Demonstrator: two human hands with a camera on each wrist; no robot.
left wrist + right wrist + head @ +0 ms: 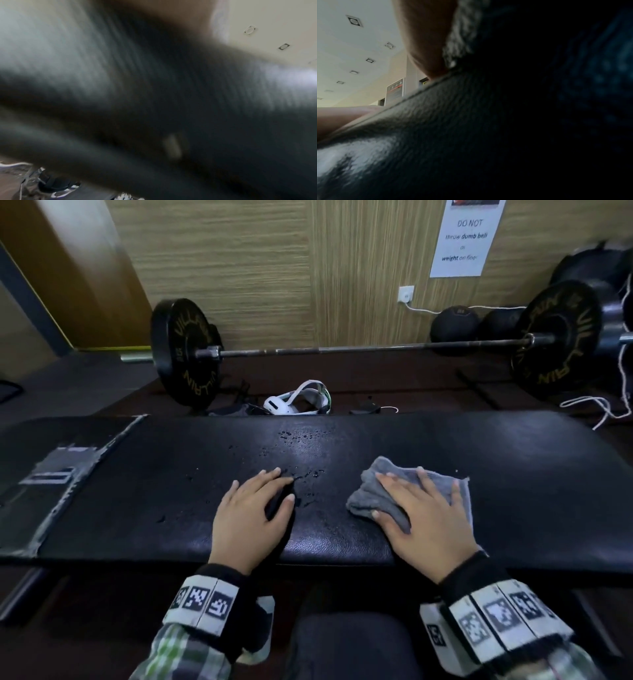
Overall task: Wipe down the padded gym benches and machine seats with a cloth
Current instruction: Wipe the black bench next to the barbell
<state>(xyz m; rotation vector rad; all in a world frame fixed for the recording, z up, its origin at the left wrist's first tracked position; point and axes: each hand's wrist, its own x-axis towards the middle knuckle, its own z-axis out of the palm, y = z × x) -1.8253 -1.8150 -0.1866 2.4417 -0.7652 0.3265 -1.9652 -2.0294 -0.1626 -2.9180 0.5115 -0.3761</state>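
Observation:
A long black padded bench [513, 474] runs across the head view, with water droplets [301, 436] scattered over its middle. My right hand [421, 508] lies flat on a crumpled grey cloth [370, 491], fingers spread and pressing it onto the pad. My left hand [257, 505] rests palm-down on the bare pad just left of the cloth, fingers straight, holding nothing. In the right wrist view the bench's leather [453, 121] fills the frame, with a bit of the cloth [462, 33] under my hand. The left wrist view is blurred and dark.
Torn silver tape [58, 470] patches the bench's left end. Behind the bench a loaded barbell [342, 349] lies on the floor, with a white headset [298, 402], medicine balls [455, 323] and a white cord [603, 405]. My knee [352, 642] is below the bench's near edge.

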